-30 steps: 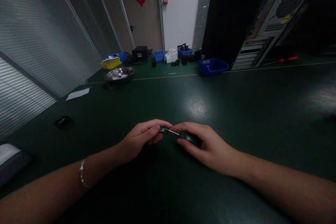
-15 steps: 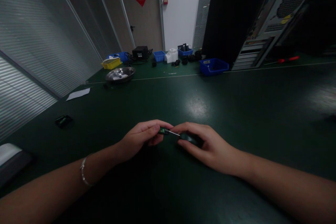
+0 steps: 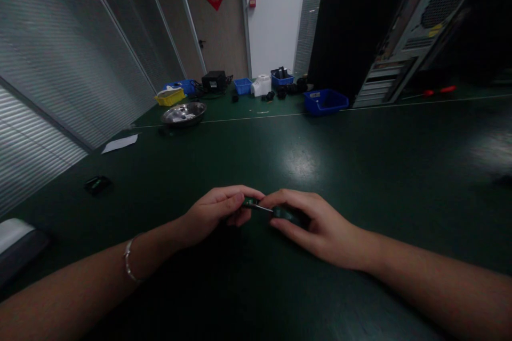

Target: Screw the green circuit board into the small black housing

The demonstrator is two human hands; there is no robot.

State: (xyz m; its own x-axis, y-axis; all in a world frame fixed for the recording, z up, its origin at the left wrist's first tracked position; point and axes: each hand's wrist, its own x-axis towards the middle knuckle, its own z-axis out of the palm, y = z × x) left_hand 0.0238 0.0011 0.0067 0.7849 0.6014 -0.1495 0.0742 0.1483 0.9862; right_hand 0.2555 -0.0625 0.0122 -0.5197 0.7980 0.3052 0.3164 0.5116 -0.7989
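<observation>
My left fingers (image 3: 234, 202) pinch the part (image 3: 250, 202), right fingers (image 3: 294, 196) grip the driver (image 3: 285, 215); tool-work between them, I'd judge, wanting steadiness.

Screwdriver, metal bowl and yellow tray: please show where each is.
Screwdriver (image 3: 285, 215): head view, on its dark handle.
Metal bowl (image 3: 187, 122): head view, on its front wall.
Yellow tray (image 3: 171, 99): head view, on its front wall.

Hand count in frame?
2. Left hand near centre, pinching a small green part; right hand just right of it, gripping a dark-handled tool with a thin shaft. Some fingers are hidden.
</observation>
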